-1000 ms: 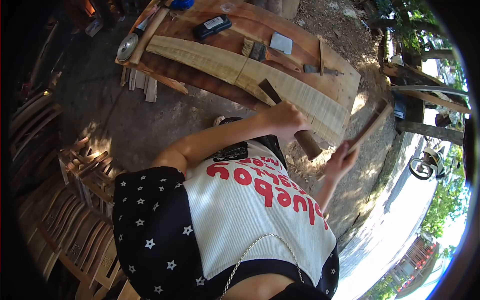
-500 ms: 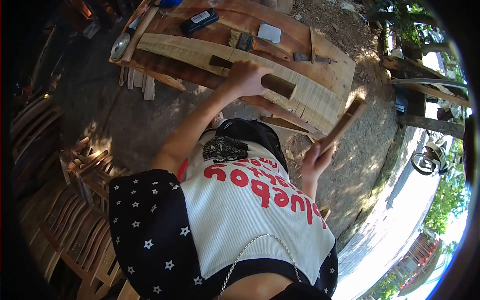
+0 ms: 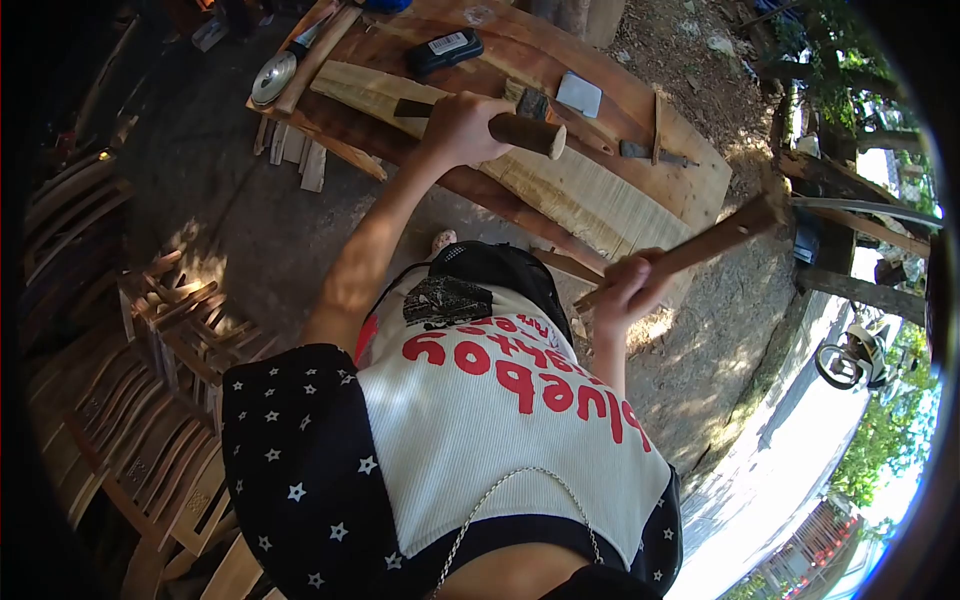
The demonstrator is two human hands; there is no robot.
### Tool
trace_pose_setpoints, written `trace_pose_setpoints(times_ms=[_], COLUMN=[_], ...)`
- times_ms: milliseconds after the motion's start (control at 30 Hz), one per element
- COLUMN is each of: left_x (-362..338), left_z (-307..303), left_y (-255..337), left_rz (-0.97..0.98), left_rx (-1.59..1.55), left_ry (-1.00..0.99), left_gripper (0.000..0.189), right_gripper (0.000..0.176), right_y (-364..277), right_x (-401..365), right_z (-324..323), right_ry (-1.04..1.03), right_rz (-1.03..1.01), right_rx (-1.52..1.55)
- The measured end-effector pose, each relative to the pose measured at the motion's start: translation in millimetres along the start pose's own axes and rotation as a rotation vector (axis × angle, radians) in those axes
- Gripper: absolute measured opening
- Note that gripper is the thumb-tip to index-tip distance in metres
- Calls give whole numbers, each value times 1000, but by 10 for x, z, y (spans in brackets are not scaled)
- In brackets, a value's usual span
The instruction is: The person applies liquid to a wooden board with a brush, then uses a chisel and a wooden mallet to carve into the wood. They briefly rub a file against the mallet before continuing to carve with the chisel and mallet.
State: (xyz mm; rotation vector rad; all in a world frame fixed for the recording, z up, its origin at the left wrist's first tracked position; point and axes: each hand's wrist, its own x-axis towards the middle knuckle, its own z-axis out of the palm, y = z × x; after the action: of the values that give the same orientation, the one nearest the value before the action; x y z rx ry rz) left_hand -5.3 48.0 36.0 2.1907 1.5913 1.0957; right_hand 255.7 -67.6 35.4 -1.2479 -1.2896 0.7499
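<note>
My left hand [image 3: 465, 130] is wrapped round a chisel [image 3: 528, 135] with a thick round wooden handle. Its dark flat blade points left, over a long pale board [image 3: 590, 200] with rows of cross marks. My right hand [image 3: 632, 287] grips a wooden mallet [image 3: 715, 238], a bat-like length of wood held out to the right, with its thick end beyond the board's right side. The mallet and the chisel handle are apart.
On the wooden workbench [image 3: 690, 150] lie a dark case [image 3: 444, 51], a whitish block [image 3: 579, 94], a dark-bladed tool [image 3: 655, 152] and an angle grinder [image 3: 273, 78]. Curved wooden chair parts [image 3: 130, 450] stack at left. A motorbike [image 3: 855, 355] stands far right.
The chisel in my left hand has shifted left and up. My right hand has moved nearer the bench, and the mallet has swung from steep to a flatter slant. The view has shifted slightly.
</note>
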Motion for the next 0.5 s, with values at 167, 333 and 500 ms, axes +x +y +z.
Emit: trace_pose_setpoints(times_ms=[167, 333, 500], left_x=[32, 67, 69], left_z=[-175, -334, -449], left_y=[-258, -469, -680], left_rz=[11, -21, -39], left_rx=[74, 57, 127], left_ry=[12, 10, 28], left_gripper=[17, 22, 24], right_gripper=[29, 22, 29], right_y=[-125, -149, -198], right_x=[114, 154, 203], right_z=[368, 602, 841], right_ry=[-424, -9, -465], right_rz=[19, 11, -26], right_rx=[-487, 200, -498])
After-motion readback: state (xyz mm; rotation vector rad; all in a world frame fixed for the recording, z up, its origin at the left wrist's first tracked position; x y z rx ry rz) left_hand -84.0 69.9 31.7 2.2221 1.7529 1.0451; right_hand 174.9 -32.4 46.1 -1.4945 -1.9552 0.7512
